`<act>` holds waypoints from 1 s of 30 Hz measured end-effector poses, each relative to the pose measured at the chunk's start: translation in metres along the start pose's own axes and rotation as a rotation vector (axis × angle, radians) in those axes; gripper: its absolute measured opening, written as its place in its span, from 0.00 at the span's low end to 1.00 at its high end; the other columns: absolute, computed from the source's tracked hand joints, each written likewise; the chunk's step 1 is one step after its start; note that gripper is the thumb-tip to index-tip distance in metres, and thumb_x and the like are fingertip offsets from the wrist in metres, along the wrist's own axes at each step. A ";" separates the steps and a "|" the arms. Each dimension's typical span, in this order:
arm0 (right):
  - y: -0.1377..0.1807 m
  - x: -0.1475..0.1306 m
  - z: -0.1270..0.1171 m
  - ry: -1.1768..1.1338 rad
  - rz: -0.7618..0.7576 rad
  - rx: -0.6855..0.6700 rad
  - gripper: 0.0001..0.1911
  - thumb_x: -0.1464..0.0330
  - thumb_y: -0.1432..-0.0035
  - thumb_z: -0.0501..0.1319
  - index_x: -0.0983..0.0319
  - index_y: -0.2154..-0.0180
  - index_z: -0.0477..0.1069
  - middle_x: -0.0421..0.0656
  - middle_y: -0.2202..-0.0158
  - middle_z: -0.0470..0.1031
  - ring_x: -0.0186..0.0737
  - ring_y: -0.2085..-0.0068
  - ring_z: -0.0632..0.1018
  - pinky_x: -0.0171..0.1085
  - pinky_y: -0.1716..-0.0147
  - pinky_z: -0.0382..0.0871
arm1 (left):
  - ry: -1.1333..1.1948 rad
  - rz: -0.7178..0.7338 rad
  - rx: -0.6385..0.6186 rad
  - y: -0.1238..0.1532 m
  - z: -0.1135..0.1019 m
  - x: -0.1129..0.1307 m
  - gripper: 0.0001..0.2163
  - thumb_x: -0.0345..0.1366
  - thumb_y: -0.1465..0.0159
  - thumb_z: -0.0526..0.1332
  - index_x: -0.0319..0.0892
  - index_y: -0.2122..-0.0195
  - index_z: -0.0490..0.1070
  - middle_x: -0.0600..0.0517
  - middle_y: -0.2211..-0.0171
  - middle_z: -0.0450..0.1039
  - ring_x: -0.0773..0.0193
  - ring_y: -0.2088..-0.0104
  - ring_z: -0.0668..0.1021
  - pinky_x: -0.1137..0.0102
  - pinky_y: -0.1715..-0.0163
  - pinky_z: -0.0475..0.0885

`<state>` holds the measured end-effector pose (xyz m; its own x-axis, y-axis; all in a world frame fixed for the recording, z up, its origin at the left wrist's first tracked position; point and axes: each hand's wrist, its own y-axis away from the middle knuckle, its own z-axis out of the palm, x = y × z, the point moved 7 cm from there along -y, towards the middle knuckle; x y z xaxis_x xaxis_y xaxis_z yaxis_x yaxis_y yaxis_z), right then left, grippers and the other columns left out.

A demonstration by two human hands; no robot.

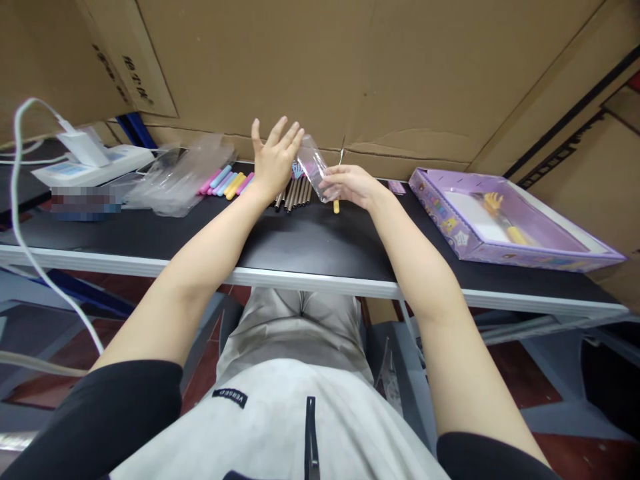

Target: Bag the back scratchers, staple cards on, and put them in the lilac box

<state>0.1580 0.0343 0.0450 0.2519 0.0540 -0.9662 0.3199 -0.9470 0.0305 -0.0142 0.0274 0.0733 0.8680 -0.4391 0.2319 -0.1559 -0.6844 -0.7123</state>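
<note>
My right hand (353,185) pinches the lower end of a clear plastic bag (313,163) between thumb and fingers. The bag slants up to the left, and its far end meets the fingertips of my left hand (276,159). That left hand has its fingers stretched out and apart; whether it touches the bag is hard to tell. Under my hands lie several metal rods (299,193), and a small blue hand-shaped head (297,170) shows among them. A yellow handle end (337,207) pokes out below my right fingers. Left of the rods lies a row of pink, blue and yellow handles (231,185).
Clear plastic bags (183,177) are piled at the left, near a white power strip (95,163) with a plugged charger and cable. On the right a purple open box (463,233) holds a bagged yellow back scratcher (505,217). Cardboard (320,67) walls the back.
</note>
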 end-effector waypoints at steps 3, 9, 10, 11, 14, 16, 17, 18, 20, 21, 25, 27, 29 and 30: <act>0.000 0.005 0.003 -0.012 0.053 -0.029 0.09 0.78 0.44 0.70 0.64 0.64 0.71 0.43 0.70 0.79 0.33 0.70 0.79 0.33 0.65 0.77 | -0.049 -0.082 -0.015 -0.003 -0.003 -0.018 0.29 0.49 0.34 0.50 0.52 0.33 0.68 0.54 0.34 0.72 0.54 0.25 0.53 0.37 0.30 0.24; -0.003 0.006 -0.005 -0.040 0.020 0.092 0.10 0.82 0.45 0.67 0.64 0.69 0.70 0.38 0.74 0.75 0.28 0.76 0.74 0.33 0.65 0.75 | -0.064 -0.009 -0.055 -0.002 0.003 -0.031 0.30 0.41 0.36 0.51 0.47 0.32 0.66 0.50 0.29 0.66 0.52 0.26 0.57 0.37 0.29 0.25; -0.003 0.007 -0.005 -0.030 0.017 0.101 0.09 0.82 0.45 0.66 0.64 0.69 0.70 0.38 0.74 0.75 0.28 0.77 0.73 0.33 0.65 0.75 | -0.037 0.043 -0.066 0.000 0.007 -0.028 0.30 0.39 0.37 0.53 0.46 0.32 0.67 0.48 0.29 0.66 0.49 0.27 0.58 0.36 0.29 0.29; -0.004 0.008 -0.005 -0.015 0.016 0.107 0.09 0.82 0.45 0.66 0.65 0.70 0.71 0.38 0.75 0.75 0.27 0.77 0.73 0.34 0.65 0.75 | -0.007 0.100 -0.080 0.001 0.011 -0.025 0.31 0.38 0.38 0.55 0.47 0.32 0.67 0.46 0.30 0.67 0.45 0.27 0.59 0.34 0.29 0.32; -0.005 0.011 -0.004 0.026 0.023 0.117 0.09 0.80 0.44 0.67 0.64 0.71 0.71 0.38 0.76 0.73 0.28 0.79 0.72 0.33 0.68 0.74 | 0.060 0.222 -0.140 0.007 0.027 -0.011 0.31 0.36 0.42 0.60 0.47 0.35 0.70 0.42 0.34 0.71 0.39 0.28 0.62 0.32 0.30 0.42; -0.006 0.013 -0.003 0.038 0.024 0.129 0.10 0.79 0.43 0.68 0.64 0.72 0.70 0.37 0.78 0.72 0.28 0.79 0.71 0.32 0.70 0.72 | 0.073 0.246 -0.187 0.010 0.040 -0.003 0.28 0.35 0.42 0.60 0.46 0.38 0.72 0.40 0.39 0.75 0.38 0.31 0.67 0.34 0.31 0.46; -0.007 0.014 -0.002 0.044 0.024 0.133 0.11 0.79 0.43 0.68 0.64 0.73 0.70 0.37 0.78 0.72 0.28 0.80 0.71 0.31 0.72 0.71 | 0.074 0.249 -0.206 0.011 0.045 0.001 0.26 0.34 0.41 0.59 0.45 0.40 0.72 0.39 0.42 0.76 0.38 0.34 0.70 0.34 0.31 0.48; -0.007 0.014 -0.002 0.051 0.024 0.138 0.12 0.79 0.43 0.68 0.64 0.73 0.69 0.37 0.79 0.71 0.28 0.80 0.70 0.30 0.74 0.69 | 0.072 0.248 -0.221 0.012 0.049 0.004 0.24 0.33 0.41 0.58 0.44 0.41 0.73 0.39 0.45 0.77 0.39 0.37 0.72 0.35 0.32 0.50; -0.008 0.015 0.000 0.071 0.022 0.140 0.13 0.79 0.42 0.68 0.64 0.74 0.68 0.36 0.81 0.70 0.28 0.81 0.69 0.29 0.77 0.66 | 0.064 0.241 -0.241 0.012 0.056 0.009 0.21 0.33 0.39 0.57 0.42 0.44 0.73 0.38 0.49 0.78 0.40 0.41 0.76 0.37 0.33 0.55; -0.008 0.015 0.001 0.083 0.020 0.139 0.14 0.79 0.42 0.68 0.63 0.75 0.67 0.35 0.81 0.69 0.27 0.82 0.69 0.28 0.78 0.64 | 0.060 0.240 -0.245 0.012 0.058 0.011 0.20 0.32 0.38 0.56 0.42 0.45 0.73 0.38 0.50 0.78 0.40 0.43 0.77 0.38 0.34 0.58; -0.008 0.015 0.003 0.148 -0.001 0.160 0.21 0.74 0.42 0.73 0.61 0.77 0.63 0.34 0.85 0.65 0.27 0.83 0.67 0.27 0.81 0.62 | 0.057 0.279 -0.236 0.012 0.060 0.016 0.16 0.32 0.37 0.56 0.42 0.49 0.73 0.38 0.54 0.77 0.42 0.47 0.78 0.44 0.40 0.66; -0.008 0.015 0.003 0.172 -0.012 0.161 0.23 0.69 0.43 0.75 0.61 0.78 0.62 0.34 0.86 0.64 0.26 0.83 0.66 0.26 0.81 0.61 | 0.060 0.302 -0.216 0.012 0.057 0.019 0.15 0.32 0.37 0.56 0.43 0.50 0.73 0.40 0.55 0.77 0.43 0.48 0.78 0.45 0.42 0.67; -0.008 0.014 0.003 0.175 -0.027 0.157 0.25 0.65 0.45 0.77 0.60 0.78 0.61 0.33 0.86 0.63 0.26 0.83 0.65 0.26 0.82 0.60 | 0.058 0.309 -0.193 0.011 0.052 0.020 0.15 0.31 0.37 0.56 0.44 0.50 0.73 0.41 0.56 0.77 0.43 0.48 0.78 0.44 0.40 0.66; -0.008 0.013 0.003 0.171 -0.035 0.157 0.25 0.64 0.45 0.77 0.60 0.78 0.61 0.33 0.86 0.63 0.25 0.83 0.65 0.26 0.83 0.60 | 0.054 0.308 -0.180 0.010 0.049 0.020 0.15 0.31 0.37 0.55 0.44 0.50 0.73 0.41 0.56 0.77 0.43 0.48 0.77 0.43 0.39 0.65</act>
<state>0.1561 0.0419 0.0314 0.3982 0.1277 -0.9084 0.1886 -0.9805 -0.0552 0.0253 0.0404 0.0384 0.7421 -0.6674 0.0623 -0.4910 -0.6045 -0.6273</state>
